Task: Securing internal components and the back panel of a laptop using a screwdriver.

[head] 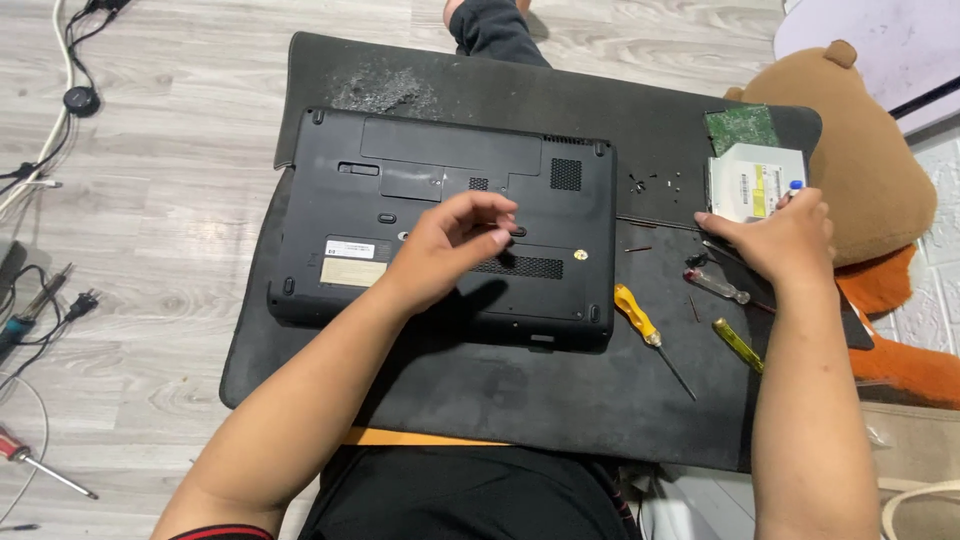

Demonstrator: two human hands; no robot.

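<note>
Above laptop [450,220] — left hand [445,250] half-curled, empty.

In the middle of the frame a black laptop [450,220] lies bottom-up on a dark mat [520,400]. The left hand [445,250] hovers over its underside, fingers curled. At the right, the right hand [775,235] rests by a silver disc drive [750,175] — screwdrivers [650,335] lie just below.
</note>
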